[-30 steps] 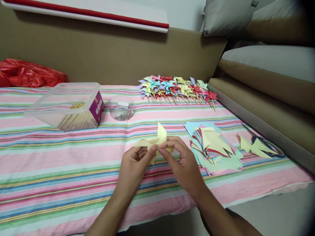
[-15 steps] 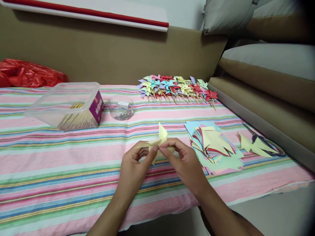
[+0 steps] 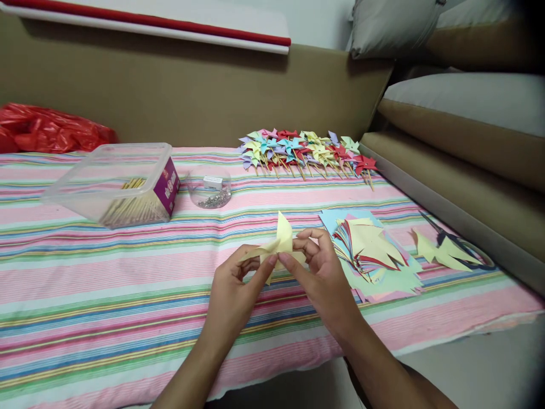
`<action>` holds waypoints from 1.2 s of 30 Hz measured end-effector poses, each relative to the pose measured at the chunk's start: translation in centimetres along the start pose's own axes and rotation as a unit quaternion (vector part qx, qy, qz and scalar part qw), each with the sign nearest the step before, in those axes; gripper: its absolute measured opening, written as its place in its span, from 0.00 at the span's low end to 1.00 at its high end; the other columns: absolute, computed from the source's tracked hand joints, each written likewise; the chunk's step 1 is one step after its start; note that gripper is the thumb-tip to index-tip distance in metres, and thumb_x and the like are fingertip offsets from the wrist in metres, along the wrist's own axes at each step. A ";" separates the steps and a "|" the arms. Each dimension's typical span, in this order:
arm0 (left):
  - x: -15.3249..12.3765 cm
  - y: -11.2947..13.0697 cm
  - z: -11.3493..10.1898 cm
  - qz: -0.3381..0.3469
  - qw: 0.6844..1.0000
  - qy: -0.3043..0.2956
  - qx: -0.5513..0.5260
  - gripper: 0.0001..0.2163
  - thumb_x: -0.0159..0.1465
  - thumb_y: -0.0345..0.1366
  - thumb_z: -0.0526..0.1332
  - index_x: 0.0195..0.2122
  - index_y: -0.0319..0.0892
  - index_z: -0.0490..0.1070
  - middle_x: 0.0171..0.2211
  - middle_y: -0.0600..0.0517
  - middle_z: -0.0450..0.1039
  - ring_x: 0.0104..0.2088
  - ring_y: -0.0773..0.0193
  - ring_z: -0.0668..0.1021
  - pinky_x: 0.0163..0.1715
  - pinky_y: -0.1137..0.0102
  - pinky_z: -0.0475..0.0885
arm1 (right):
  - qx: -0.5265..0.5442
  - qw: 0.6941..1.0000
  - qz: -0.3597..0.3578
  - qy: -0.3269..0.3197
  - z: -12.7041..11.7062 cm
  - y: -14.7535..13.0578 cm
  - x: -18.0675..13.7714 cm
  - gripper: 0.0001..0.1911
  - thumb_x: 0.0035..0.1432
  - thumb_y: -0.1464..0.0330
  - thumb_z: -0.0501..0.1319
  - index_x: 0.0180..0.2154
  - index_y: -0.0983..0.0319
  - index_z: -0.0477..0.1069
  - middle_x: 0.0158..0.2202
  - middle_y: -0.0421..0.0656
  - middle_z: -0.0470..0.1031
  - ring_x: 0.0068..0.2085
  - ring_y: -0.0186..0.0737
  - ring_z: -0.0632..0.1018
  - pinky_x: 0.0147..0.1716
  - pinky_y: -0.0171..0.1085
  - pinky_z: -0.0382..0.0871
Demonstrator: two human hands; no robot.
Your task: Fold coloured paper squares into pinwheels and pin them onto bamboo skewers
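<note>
the striped cloth (image 3: pixel 106 295) reaches wide at eight o'clock from the yellow paper (image 3: pixel 284 234), and its near edge is at six. the see-through box (image 3: pixel 110 170) sits at ten, the paper pile (image 3: pixel 372 244) at three. the left hand (image 3: pixel 234 281) has its grip pinched on the yellow paper, over the cloth. the right hand (image 3: pixel 327 284) touches it with its thumb; i can't tell if that grip is closed.
</note>
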State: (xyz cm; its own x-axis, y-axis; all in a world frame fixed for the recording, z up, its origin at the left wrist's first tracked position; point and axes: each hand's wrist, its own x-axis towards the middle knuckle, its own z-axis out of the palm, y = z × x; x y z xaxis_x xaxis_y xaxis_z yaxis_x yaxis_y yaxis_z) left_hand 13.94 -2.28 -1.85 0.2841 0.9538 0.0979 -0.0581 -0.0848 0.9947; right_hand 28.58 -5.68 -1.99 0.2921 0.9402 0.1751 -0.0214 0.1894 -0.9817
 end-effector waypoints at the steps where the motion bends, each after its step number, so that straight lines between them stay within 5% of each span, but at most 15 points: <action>1: 0.0 0.0 -0.1 0.003 1.000 0.001 0.004 0.08 0.64 0.42 0.67 0.39 0.43 0.77 0.31 0.52 0.76 0.34 0.62 0.78 0.32 0.71 0.70 | -0.003 1.000 0.009 -0.004 0.0 0.0 0.0 0.19 0.59 0.63 0.67 0.47 0.54 0.62 0.40 0.39 0.78 0.43 0.41 0.80 0.46 0.42 0.73; 13: 0.0 -0.1 -0.4 0.072 0.993 -0.008 0.089 0.06 0.67 0.39 0.63 0.41 0.45 0.76 0.37 0.52 0.77 0.39 0.61 0.78 0.38 0.70 0.72 | -0.039 0.998 0.014 -0.050 -0.4 -0.6 0.1 0.09 0.62 0.62 0.65 0.43 0.57 0.77 0.41 0.42 0.80 0.48 0.45 0.80 0.51 0.45 0.73; 28: 0.0 0.1 -0.8 0.093 0.992 -0.026 0.081 0.04 0.67 0.37 0.63 0.40 0.46 0.77 0.38 0.53 0.78 0.40 0.63 0.79 0.40 0.71 0.73 | -0.056 0.992 0.027 -0.109 -1.1 -1.5 0.3 0.07 0.64 0.62 0.64 0.41 0.57 0.75 0.38 0.40 0.77 0.44 0.42 0.77 0.49 0.42 0.70; 36: -0.1 -0.2 -1.0 0.143 0.981 -0.032 0.124 0.04 0.68 0.34 0.63 0.41 0.48 0.77 0.36 0.55 0.79 0.38 0.65 0.80 0.37 0.73 0.74 | -0.094 0.986 0.012 -0.134 -1.6 -1.8 0.3 0.06 0.66 0.62 0.62 0.40 0.57 0.73 0.35 0.38 0.72 0.38 0.38 0.73 0.39 0.37 0.66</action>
State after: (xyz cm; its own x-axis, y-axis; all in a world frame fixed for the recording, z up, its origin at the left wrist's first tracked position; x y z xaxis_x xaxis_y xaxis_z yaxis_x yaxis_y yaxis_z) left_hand 12.98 -2.08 -2.08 0.3496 0.8619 0.3674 0.0892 -0.4210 0.9027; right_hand 30.25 -6.19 -0.26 0.0292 0.9896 0.1412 0.1591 0.1348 -0.9780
